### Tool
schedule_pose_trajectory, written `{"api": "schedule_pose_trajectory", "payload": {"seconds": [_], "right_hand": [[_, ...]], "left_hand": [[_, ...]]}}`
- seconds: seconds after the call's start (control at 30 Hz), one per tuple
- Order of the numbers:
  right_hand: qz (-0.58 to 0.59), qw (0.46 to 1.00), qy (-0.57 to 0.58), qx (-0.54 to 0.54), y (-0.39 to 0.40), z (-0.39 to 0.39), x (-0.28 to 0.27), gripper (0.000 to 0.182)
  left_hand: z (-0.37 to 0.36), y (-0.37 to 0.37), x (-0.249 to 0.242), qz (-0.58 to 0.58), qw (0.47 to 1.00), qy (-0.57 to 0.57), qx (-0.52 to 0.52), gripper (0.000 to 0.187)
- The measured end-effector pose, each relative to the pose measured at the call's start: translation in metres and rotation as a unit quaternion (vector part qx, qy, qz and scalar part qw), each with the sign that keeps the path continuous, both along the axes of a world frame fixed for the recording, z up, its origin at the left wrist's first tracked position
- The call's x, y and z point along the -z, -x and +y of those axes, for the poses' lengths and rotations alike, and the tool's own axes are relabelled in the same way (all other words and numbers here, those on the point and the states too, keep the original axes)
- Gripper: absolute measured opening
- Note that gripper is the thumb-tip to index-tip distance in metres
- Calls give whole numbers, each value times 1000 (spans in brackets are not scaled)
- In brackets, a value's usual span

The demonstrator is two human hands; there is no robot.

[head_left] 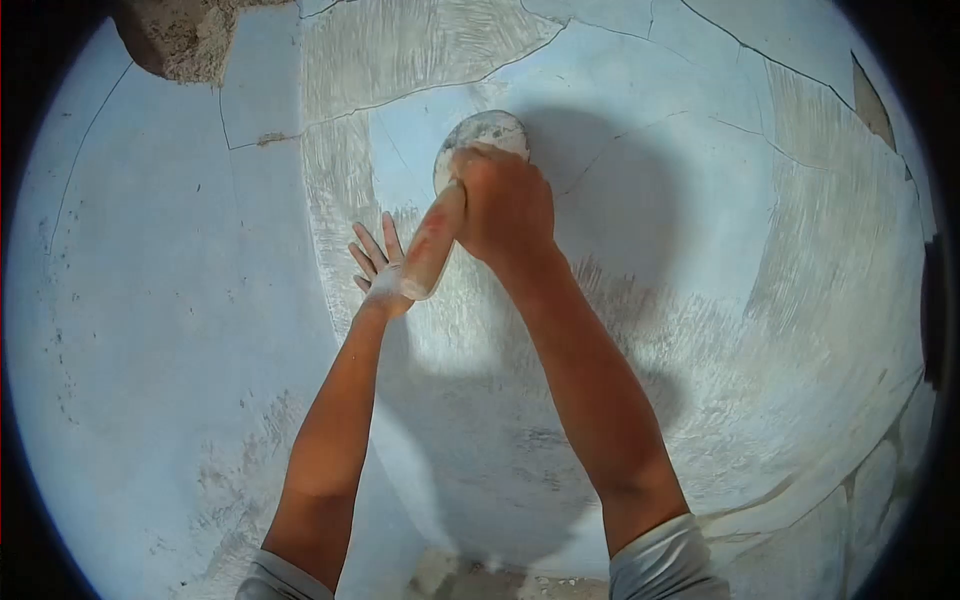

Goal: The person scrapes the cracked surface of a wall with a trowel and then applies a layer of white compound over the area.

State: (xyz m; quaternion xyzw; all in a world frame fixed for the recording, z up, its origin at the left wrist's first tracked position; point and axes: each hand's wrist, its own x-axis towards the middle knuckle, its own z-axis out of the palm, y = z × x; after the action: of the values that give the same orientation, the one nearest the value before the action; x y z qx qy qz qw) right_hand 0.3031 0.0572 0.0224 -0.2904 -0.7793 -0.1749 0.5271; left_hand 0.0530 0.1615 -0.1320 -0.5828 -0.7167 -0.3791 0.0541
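My right hand (503, 203) is closed round a tool near the top middle of the view. The tool has a round, whitish, worn head (490, 131) near the wall and a thick wooden handle (433, 245) with red marks, which slants down to the left. Left of the handle, my left hand (385, 268) has its fingers spread against the pale blue wall (180, 300); whitish dust covers its wrist. The handle's lower end overlaps the left wrist in view; whether they touch I cannot tell. Behind the tool, the wall shows bare, scratched patches.
Cracks run across the upper wall. A hole with rough brown material (195, 45) is at the top left. A lifted, broken edge (873, 102) shows at the upper right. Larger cracks cross the lower right, and a dark object (934, 310) stands at the right edge.
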Motion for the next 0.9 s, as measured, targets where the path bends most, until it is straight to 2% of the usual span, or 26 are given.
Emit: {"api": "schedule_pose_trajectory", "payload": {"seconds": [0.03,0.07,0.1,0.17,0.23,0.27,0.33,0.4,0.43,0.5,0.53,0.6,0.67,0.73,0.77,0.8,0.87,0.9], "right_hand": [[1,1000,-8,-1,-5,5,10,9],[19,998,-63,-4,-12,13,34,9],[37,993,-114,-6,-21,22,68,9],[53,982,-178,-21,-35,29,102,11],[53,979,-192,-53,-40,25,110,12],[59,980,-182,-49,-34,34,102,12],[68,984,-159,-40,-13,44,47,11],[50,985,-145,-81,0,41,4,11],[17,994,-96,-45,-2,26,-6,14],[30,995,-93,-24,-10,22,24,14],[39,995,-91,-12,-16,22,45,14],[71,982,-166,-61,-26,37,96,13],[83,975,-191,-83,-23,37,105,12],[83,979,-172,-72,-14,16,78,12],[24,995,-91,-22,-12,5,56,15],[-6,997,-58,-47,-13,18,32,16],[-78,997,4,10,-20,-4,19,14],[-56,997,-54,-4,-24,4,28,12]], "left_hand": [[-9,-8,-7,-9,999,29,-17,127],[-17,-15,-14,-16,998,59,-34,127],[-32,-25,-19,-33,998,52,-17,127],[-43,-32,-28,-52,998,40,2,128],[-43,-32,-26,-54,998,40,-7,127],[-42,-33,-26,-52,998,43,-12,126],[-30,-27,-20,-33,999,33,-23,125],[-38,-27,-26,-34,998,48,-17,124],[-27,-19,-23,14,999,42,-30,124],[-18,-11,-10,8,999,31,-26,125],[-37,-27,-20,-41,999,25,-9,125],[-43,-32,-25,-50,998,31,-3,127],[-41,-33,-25,-45,998,30,-12,128],[-37,-31,-29,-33,999,31,-17,129],[-27,-27,-24,-23,999,28,-25,129],[-20,-19,-12,-15,999,32,-35,129],[-17,-10,-5,36,999,29,-24,128],[-27,-24,-14,-14,1000,14,-13,128]]}}
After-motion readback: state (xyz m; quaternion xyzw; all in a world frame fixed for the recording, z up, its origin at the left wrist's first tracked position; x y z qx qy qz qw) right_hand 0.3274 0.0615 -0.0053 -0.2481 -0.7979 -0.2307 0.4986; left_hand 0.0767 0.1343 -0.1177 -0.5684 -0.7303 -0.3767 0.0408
